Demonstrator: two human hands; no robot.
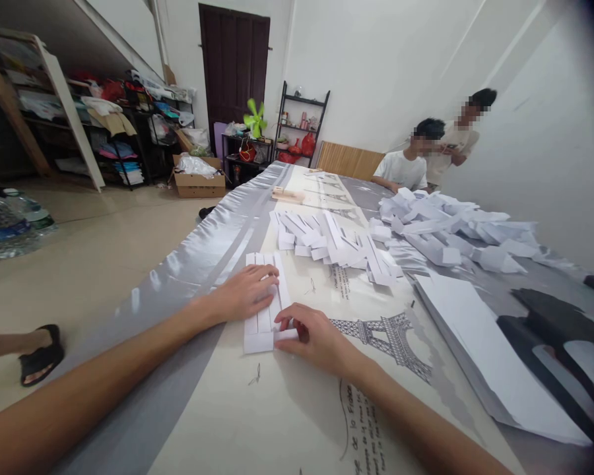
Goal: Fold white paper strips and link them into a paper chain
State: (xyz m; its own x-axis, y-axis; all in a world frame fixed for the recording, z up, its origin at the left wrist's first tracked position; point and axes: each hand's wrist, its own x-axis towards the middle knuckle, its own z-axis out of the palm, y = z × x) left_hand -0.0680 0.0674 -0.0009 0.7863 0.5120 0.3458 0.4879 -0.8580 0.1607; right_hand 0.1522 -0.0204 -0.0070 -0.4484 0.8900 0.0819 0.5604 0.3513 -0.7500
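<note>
Several narrow white paper strips (261, 323) lie side by side on the table. My left hand (247, 290) rests flat over their middle, fingers stretched out and pressing on them. At their near end, my right hand (317, 336) pinches a small white paper piece (286, 335) between thumb and fingers. That piece is beside a white folded end (258, 342) at the bottom of the strips. Just beyond both hands is a loose heap of folded paper strips (327, 237). What lies under my left palm is hidden.
An Eiffel-Tower-printed runner (218, 402) lies over the silvery tablecloth (178, 277). To the right are a stack of white paper (480, 343), a larger paper heap (445, 224) and a dark object (549, 336). Two people (400, 170) are at the far right.
</note>
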